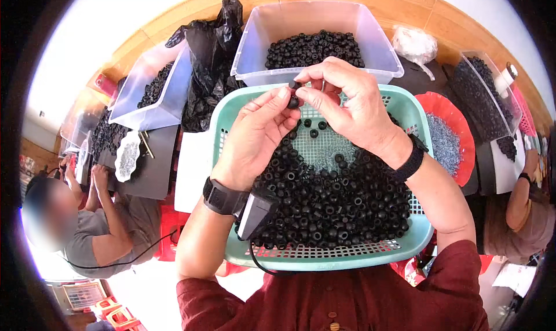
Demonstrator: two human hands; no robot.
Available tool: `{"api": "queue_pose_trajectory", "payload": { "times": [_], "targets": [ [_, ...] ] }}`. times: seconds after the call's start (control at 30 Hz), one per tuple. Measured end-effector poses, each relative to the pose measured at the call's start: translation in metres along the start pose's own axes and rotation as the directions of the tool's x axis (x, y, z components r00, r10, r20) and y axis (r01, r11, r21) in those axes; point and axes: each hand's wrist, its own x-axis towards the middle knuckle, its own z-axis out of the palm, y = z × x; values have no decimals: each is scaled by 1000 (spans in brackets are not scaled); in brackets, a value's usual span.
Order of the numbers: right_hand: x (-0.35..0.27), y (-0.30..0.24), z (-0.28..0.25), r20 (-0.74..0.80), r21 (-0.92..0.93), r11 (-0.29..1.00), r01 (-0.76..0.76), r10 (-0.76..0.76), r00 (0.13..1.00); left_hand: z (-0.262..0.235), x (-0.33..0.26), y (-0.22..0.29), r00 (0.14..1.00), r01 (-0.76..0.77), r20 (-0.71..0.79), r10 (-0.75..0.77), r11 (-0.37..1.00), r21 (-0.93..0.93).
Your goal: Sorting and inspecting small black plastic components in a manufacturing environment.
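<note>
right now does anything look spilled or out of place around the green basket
Nothing looks spilled. The black rings are heaped inside the green basket, a few lying loose on its mesh floor. The left hand and right hand pinch small black pieces above it. The clear bin behind sits upright.

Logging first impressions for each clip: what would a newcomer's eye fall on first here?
Most likely the heap of small black ring-shaped parts filling the teal mesh basket at centre. Just above the heap, the left hand and right hand meet, pinching a black part between their fingertips. Behind the basket, a clear plastic bin holds more of the same black parts.
</note>
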Motion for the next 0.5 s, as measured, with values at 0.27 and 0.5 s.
{"api": "queue_pose_trajectory", "payload": {
  "times": [0.27,0.5],
  "targets": [
    [0,7,0,36,-198,951,237,-234,971,1,2,-1,1000,-5,27,6,1000,-23],
    [2,4,-10,135,-311,868,386,-362,922,1,1,-1,998,18,64,-17,1000,-21]
  ]
}}
